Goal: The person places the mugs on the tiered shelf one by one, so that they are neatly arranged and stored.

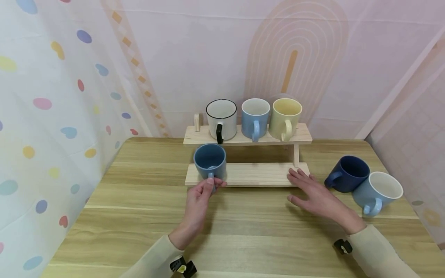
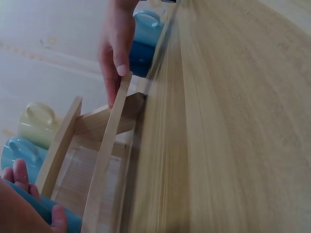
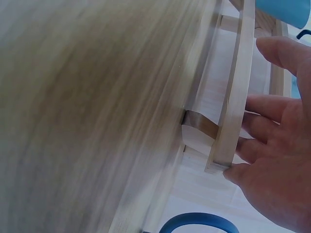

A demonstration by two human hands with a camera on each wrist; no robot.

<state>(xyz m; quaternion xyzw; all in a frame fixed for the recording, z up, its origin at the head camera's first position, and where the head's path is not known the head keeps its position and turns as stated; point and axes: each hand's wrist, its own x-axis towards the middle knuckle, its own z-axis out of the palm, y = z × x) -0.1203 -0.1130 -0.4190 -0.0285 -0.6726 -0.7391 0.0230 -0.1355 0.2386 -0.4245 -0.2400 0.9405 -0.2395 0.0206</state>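
Observation:
A two-tier wooden rack (image 1: 257,174) stands on the table. At the left end of its lower tier is a teal-blue mug (image 1: 210,159), upright, its handle toward me. My left hand (image 1: 199,200) pinches that handle between thumb and fingers. At the lower tier's right end my right hand (image 1: 314,195) rests its fairly straight fingers on the board; the right wrist view shows the fingertips (image 3: 252,145) along the board's end. On the upper tier stand a white mug (image 1: 227,125) with black rim and handle, a light blue mug (image 1: 248,121) and a yellow mug (image 1: 278,125).
Right of the rack, a navy mug (image 1: 344,181) and a light blue mug (image 1: 363,195) with white inside stand side by side near the table's right edge. A patterned curtain (image 1: 194,58) hangs behind the wooden table (image 1: 250,239). A small wooden peg (image 1: 197,122) rises at the upper tier's left.

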